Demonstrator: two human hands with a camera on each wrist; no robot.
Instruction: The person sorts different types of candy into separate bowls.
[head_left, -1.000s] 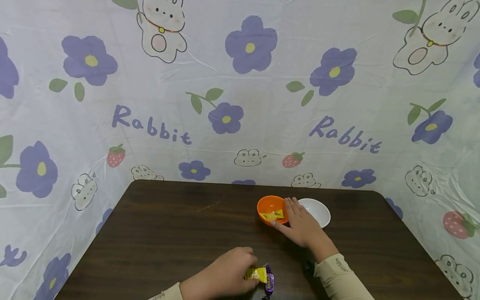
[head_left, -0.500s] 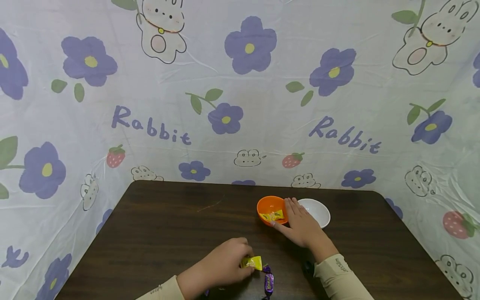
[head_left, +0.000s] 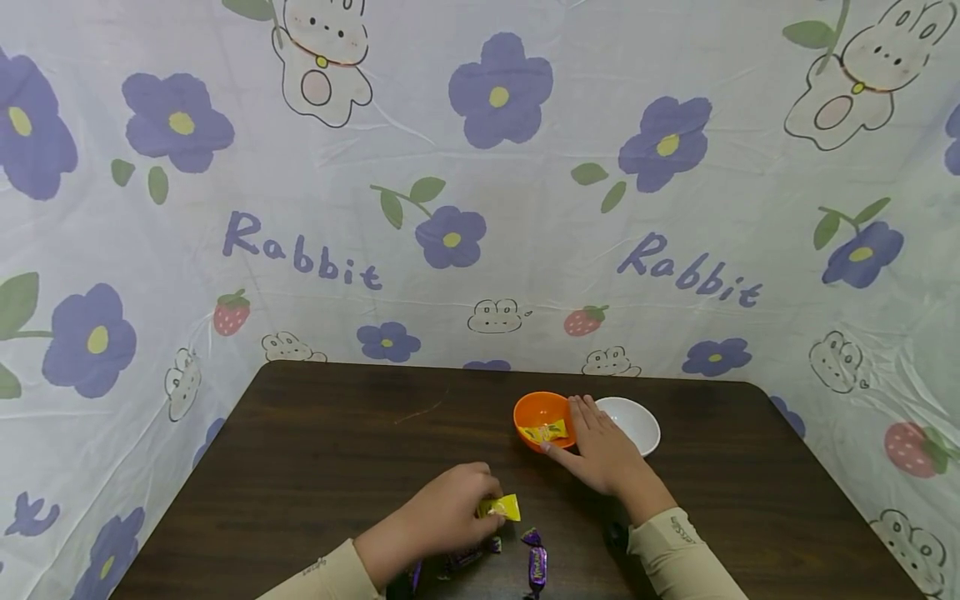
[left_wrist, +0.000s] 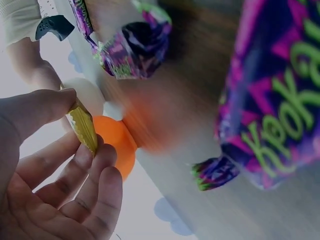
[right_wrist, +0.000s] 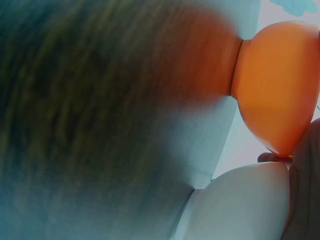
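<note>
My left hand (head_left: 447, 512) pinches a yellow-wrapped candy (head_left: 506, 507) between thumb and fingers, above the table and short of the bowls. The left wrist view shows this candy (left_wrist: 85, 127) at the thumb tip, the other fingers loosely bent. An orange bowl (head_left: 529, 405) stands toward the back of the table with another yellow candy (head_left: 546, 432) inside. My right hand (head_left: 606, 454) rests against its right side, fingers straight, thumb at the near rim. Beside it, a white bowl (head_left: 637, 423) is partly covered by that hand; both bowls appear in the right wrist view.
A purple-wrapped candy (head_left: 537, 565) lies on the dark table (head_left: 337, 450) near the front. More purple candies (head_left: 467, 558) lie below my left hand, partly hidden by it. A patterned cloth (head_left: 420, 150) hangs behind the table. A small black object (head_left: 617, 536) sits at my right wrist.
My left hand has lifted away from beside the purple candy, moving forward and slightly left with the yellow candy. Purple candies beneath it have come into view. The right hand stays still.
</note>
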